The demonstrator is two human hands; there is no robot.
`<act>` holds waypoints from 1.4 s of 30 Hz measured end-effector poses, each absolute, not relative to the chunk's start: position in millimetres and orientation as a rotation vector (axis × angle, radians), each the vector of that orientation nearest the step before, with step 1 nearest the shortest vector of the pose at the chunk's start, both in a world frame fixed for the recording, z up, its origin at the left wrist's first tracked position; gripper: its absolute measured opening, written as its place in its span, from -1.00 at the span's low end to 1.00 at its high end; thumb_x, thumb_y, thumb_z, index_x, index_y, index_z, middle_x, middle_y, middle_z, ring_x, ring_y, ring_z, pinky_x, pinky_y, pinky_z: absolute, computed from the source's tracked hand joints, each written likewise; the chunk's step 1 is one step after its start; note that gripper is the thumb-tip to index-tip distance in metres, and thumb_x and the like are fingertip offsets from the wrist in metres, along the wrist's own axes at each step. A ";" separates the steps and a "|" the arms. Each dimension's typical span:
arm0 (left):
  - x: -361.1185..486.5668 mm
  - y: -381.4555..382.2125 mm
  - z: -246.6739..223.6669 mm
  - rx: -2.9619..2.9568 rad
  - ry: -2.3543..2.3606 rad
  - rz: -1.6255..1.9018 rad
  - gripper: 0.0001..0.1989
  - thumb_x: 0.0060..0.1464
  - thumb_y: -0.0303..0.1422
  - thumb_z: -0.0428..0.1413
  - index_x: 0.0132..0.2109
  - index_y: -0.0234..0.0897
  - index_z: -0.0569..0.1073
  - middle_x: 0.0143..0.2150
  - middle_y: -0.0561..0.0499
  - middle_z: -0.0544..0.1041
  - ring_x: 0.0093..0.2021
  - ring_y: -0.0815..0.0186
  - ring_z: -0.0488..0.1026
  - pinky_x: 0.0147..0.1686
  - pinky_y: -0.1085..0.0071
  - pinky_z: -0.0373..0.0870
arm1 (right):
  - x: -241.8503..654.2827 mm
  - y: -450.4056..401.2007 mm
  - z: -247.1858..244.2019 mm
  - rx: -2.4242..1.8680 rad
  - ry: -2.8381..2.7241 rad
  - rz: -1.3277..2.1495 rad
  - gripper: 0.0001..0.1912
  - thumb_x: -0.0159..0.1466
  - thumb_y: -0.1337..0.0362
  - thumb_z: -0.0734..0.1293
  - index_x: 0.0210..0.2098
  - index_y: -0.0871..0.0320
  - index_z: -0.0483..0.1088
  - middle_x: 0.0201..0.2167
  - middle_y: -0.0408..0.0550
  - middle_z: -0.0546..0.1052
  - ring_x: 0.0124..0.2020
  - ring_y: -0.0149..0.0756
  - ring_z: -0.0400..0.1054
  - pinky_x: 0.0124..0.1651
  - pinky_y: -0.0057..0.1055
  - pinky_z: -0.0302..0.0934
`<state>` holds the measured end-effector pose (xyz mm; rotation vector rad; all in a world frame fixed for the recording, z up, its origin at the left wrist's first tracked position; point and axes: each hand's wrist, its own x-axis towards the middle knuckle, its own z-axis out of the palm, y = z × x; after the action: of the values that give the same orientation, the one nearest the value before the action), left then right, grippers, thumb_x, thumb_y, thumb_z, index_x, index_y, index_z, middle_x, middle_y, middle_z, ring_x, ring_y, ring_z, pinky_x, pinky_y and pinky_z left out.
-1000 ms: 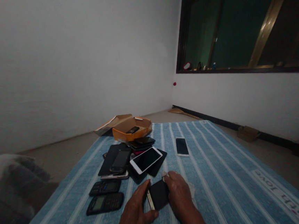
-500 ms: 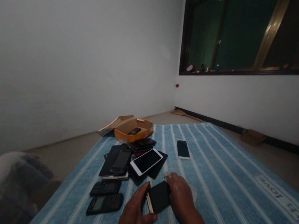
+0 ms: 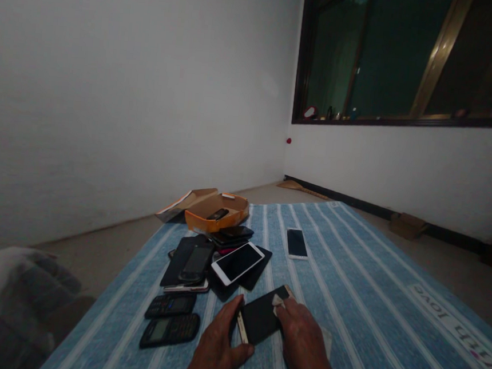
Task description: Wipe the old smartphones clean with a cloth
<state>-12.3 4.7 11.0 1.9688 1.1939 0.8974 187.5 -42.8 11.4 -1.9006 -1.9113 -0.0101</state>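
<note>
The dark phone (image 3: 259, 316) lies at the lower centre of the frame, its long axis slanting from the lower left up to the upper right, one short end towards the left hand (image 3: 220, 343) and the other towards the top edge of the right hand (image 3: 305, 336). The left hand spreads its thumb and forefinger about as wide as that short end and grips it between them, forefinger at the upper-left corner and thumb at the lower-left corner. The right hand's fingers are bent together around a crumpled white wipe (image 3: 278, 303), which touches the phone's face near its upper-right end; how the fingers beneath are set cannot be told. The phone looks flat and rectangular, with a plain black face and a pale gold edge showing at both short ends; whether that face is screen or back is unclear. Beneath it spreads a blue striped cloth (image 3: 360, 298). Left of the hands, in the lower left-centre of the frame, lie two keypad phones (image 3: 170, 331), side by side. Above the hands, a white-framed phone (image 3: 238, 263) rests tilted on a heap of dark handsets (image 3: 196, 260); an open orange box (image 3: 202, 223) stands beyond, near the middle of the frame.
</note>
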 end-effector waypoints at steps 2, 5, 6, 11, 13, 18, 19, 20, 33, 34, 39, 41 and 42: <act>-11.8 4.1 11.9 1.959 1.201 0.905 -0.21 -0.20 -0.34 0.29 0.26 -0.24 0.35 0.25 -0.18 0.41 0.25 -0.08 0.33 0.25 0.03 0.25 | 187.7 -47.9 9.0 -1.908 -1.905 -0.030 -0.57 0.25 0.61 0.17 -0.10 0.11 0.53 -0.07 0.03 0.54 -0.05 -0.17 0.40 0.00 -0.36 0.20; -9.8 3.5 13.1 1.940 1.204 0.909 -0.20 -0.23 -0.39 0.28 0.26 -0.26 0.35 0.25 -0.20 0.41 0.24 -0.08 0.34 0.24 0.02 0.27 | 187.0 -47.8 9.9 -1.927 -1.890 -0.047 -0.57 0.26 0.61 0.15 -0.12 0.12 0.53 -0.06 0.05 0.53 -0.05 -0.17 0.39 0.01 -0.36 0.18; -9.1 3.4 13.6 1.933 1.212 0.903 -0.19 -0.24 -0.42 0.27 0.26 -0.26 0.35 0.25 -0.20 0.40 0.24 -0.08 0.34 0.24 0.02 0.26 | 186.4 -45.2 12.2 -1.931 -1.894 -0.036 -0.58 0.27 0.60 0.15 -0.13 0.12 0.54 -0.08 0.05 0.54 -0.06 -0.17 0.39 0.01 -0.36 0.17; -7.2 2.9 16.4 1.925 1.200 0.898 -0.19 -0.25 -0.46 0.24 0.26 -0.27 0.34 0.26 -0.18 0.40 0.26 -0.06 0.32 0.27 0.03 0.21 | 182.0 -21.0 34.3 -1.954 -1.964 0.058 -0.64 0.32 0.54 0.14 -0.16 0.16 0.53 -0.17 0.02 0.54 -0.11 -0.19 0.39 -0.07 -0.40 0.16; -7.0 2.8 17.3 1.918 1.190 0.893 -0.19 -0.24 -0.45 0.24 0.26 -0.25 0.34 0.28 -0.16 0.38 0.28 -0.04 0.29 0.28 0.03 0.20 | 180.3 -13.3 41.7 -1.970 -1.965 0.064 -0.63 0.30 0.56 0.14 -0.14 0.16 0.52 -0.19 0.02 0.53 -0.12 -0.20 0.39 -0.09 -0.41 0.14; -5.7 2.7 19.6 1.899 1.216 0.852 -0.17 -0.24 -0.43 0.24 0.27 -0.28 0.31 0.29 -0.18 0.36 0.29 -0.03 0.28 0.29 0.03 0.17 | 180.9 -13.8 45.1 -2.005 -1.972 0.085 -0.60 0.27 0.60 0.14 -0.12 0.16 0.50 -0.17 0.01 0.52 -0.11 -0.23 0.38 -0.10 -0.43 0.12; -5.3 2.6 20.1 1.899 1.218 0.850 -0.18 -0.24 -0.43 0.24 0.27 -0.28 0.31 0.28 -0.19 0.37 0.28 -0.03 0.29 0.29 0.02 0.18 | 181.8 -16.5 44.1 -2.005 -1.975 0.085 -0.61 0.28 0.59 0.13 -0.12 0.15 0.50 -0.16 0.01 0.52 -0.11 -0.22 0.38 -0.10 -0.43 0.12; -4.8 2.6 20.5 1.900 1.219 0.851 -0.18 -0.24 -0.43 0.25 0.27 -0.28 0.32 0.27 -0.19 0.38 0.28 -0.03 0.30 0.28 0.02 0.18 | 183.0 -19.5 43.0 -2.005 -1.977 0.083 -0.61 0.29 0.59 0.13 -0.13 0.16 0.50 -0.15 0.02 0.52 -0.11 -0.22 0.38 -0.10 -0.43 0.13; 0.7 2.1 25.9 1.946 1.200 0.878 -0.20 -0.23 -0.43 0.27 0.25 -0.36 0.31 0.22 -0.25 0.42 0.22 -0.06 0.36 0.24 0.01 0.24 | 189.9 -61.5 32.2 -2.027 -1.946 0.077 -0.55 0.27 0.61 0.12 -0.05 0.15 0.49 -0.09 0.02 0.51 -0.06 -0.19 0.36 0.00 -0.38 0.16; 0.8 2.3 25.7 1.947 1.201 0.872 -0.19 -0.23 -0.44 0.26 0.25 -0.37 0.31 0.23 -0.26 0.41 0.22 -0.05 0.36 0.24 0.02 0.24 | 190.1 -63.1 31.3 -2.026 -1.944 0.078 -0.55 0.28 0.60 0.12 -0.03 0.15 0.49 -0.08 0.02 0.51 -0.06 -0.19 0.36 0.00 -0.38 0.16; 0.2 4.2 21.3 1.946 1.206 0.868 -0.18 -0.25 -0.46 0.28 0.25 -0.35 0.30 0.23 -0.23 0.41 0.22 -0.05 0.36 0.24 0.01 0.23 | 190.5 -60.3 31.8 -2.038 -1.943 0.068 -0.56 0.28 0.60 0.13 -0.03 0.14 0.49 -0.09 0.03 0.52 -0.03 -0.20 0.35 0.00 -0.39 0.15; -0.4 5.3 18.7 1.941 1.191 0.888 -0.18 -0.26 -0.46 0.29 0.24 -0.30 0.32 0.23 -0.21 0.41 0.21 -0.05 0.37 0.24 0.00 0.24 | 189.8 -52.4 35.2 -2.061 -1.949 0.070 -0.59 0.29 0.58 0.14 -0.08 0.14 0.50 -0.10 0.02 0.52 -0.05 -0.20 0.35 -0.03 -0.39 0.14; -0.8 5.7 17.6 1.935 1.181 0.894 -0.18 -0.26 -0.46 0.29 0.24 -0.29 0.32 0.23 -0.20 0.42 0.21 -0.05 0.37 0.23 0.00 0.25 | 189.3 -47.1 37.2 -2.068 -1.956 0.071 -0.61 0.30 0.56 0.14 -0.09 0.14 0.50 -0.10 0.02 0.52 -0.07 -0.20 0.36 -0.05 -0.40 0.14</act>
<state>-0.8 5.7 17.6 1.9354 1.1813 0.8941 189.3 -47.1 37.2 -2.0683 -1.9558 0.0713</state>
